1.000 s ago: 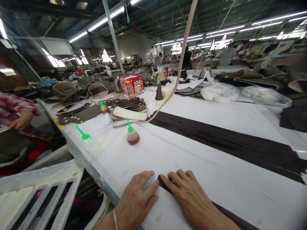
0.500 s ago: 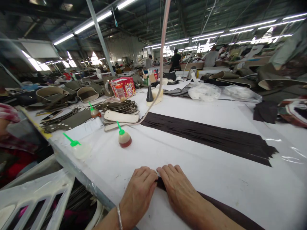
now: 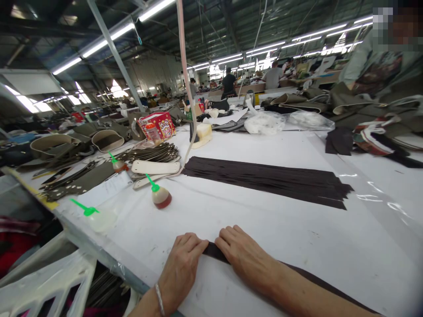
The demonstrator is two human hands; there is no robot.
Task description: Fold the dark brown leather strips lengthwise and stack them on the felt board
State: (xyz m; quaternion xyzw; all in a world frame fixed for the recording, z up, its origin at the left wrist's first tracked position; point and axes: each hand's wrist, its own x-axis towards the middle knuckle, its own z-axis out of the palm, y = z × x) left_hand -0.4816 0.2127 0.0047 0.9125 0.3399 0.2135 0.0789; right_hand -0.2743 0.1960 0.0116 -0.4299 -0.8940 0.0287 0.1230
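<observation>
A long dark brown fabric strip [image 3: 216, 252] runs across the white tabletop from between my hands toward the lower right. My left hand [image 3: 183, 259] pinches its near end between thumb and fingers. My right hand [image 3: 246, 255] rests a little further along, its fingers curled down over the strip; the fingertips are partly hidden. My right forearm covers part of the strip's length. Beyond my hands lies a stack of similar dark strips [image 3: 264, 179]. A squeeze bottle with a green spout and reddish liquid [image 3: 161, 197] stands to the left.
More green-spouted bottles [image 3: 99, 218] [image 3: 119, 165] stand near the left edge. Pale strap pieces [image 3: 155, 167], a red patterned box [image 3: 158, 125] and a hanging hose [image 3: 185, 53] are behind. A white plastic chair [image 3: 49, 286] is at lower left. A person [image 3: 380, 61] stands at far right.
My hands have moved slightly apart, the left one going left, so more of the strip shows between them. The camera view has turned to the right, and the person at far right shows more.
</observation>
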